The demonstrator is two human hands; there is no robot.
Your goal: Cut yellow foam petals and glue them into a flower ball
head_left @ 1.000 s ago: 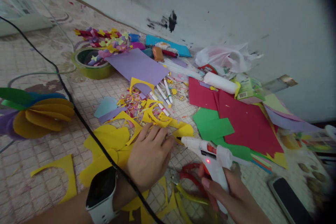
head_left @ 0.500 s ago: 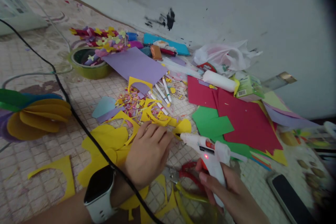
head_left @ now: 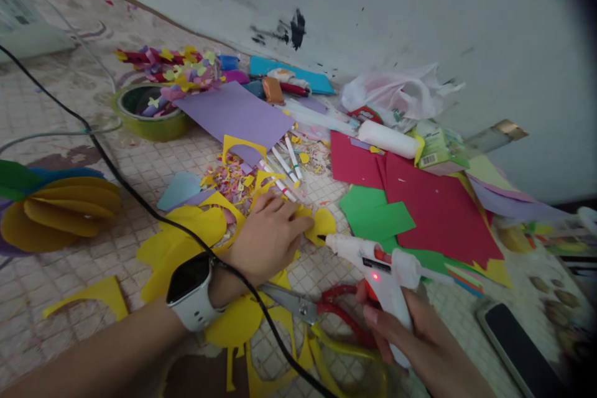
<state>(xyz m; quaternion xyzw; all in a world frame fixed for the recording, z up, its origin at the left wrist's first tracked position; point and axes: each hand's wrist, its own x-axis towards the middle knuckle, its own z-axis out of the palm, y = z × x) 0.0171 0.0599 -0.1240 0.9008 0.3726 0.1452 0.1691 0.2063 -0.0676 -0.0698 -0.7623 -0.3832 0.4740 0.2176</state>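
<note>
My right hand (head_left: 415, 342) is wrapped round the handle of a white hot glue gun (head_left: 389, 292); a red light glows on its side and a clear glue stick sticks out behind. The gun's dark nozzle touches or hovers just over a small yellow paper piece (head_left: 323, 225); I cannot tell which. My left hand (head_left: 263, 239), with a watch on its wrist, lies palm down with fingers slightly apart, fingertips at that piece's left edge. Yellow paper cutouts (head_left: 181, 236) lie beside and under my left hand. Scissors (head_left: 303, 310) with red and yellow handles lie between my hands.
A black cable (head_left: 153, 208) runs across my left wrist. Red sheets (head_left: 433, 211) and green paper (head_left: 373, 214) lie at right, near a phone (head_left: 517, 348). Markers (head_left: 284, 161), paper scraps, a purple sheet (head_left: 237, 112) and a tape roll (head_left: 156, 127) lie behind. A layered paper ball (head_left: 65, 205) stands left.
My left hand has shifted up, its fingers now by the small yellow piece. The scissors' blades now show more. The glue gun's nozzle stays near the piece.
</note>
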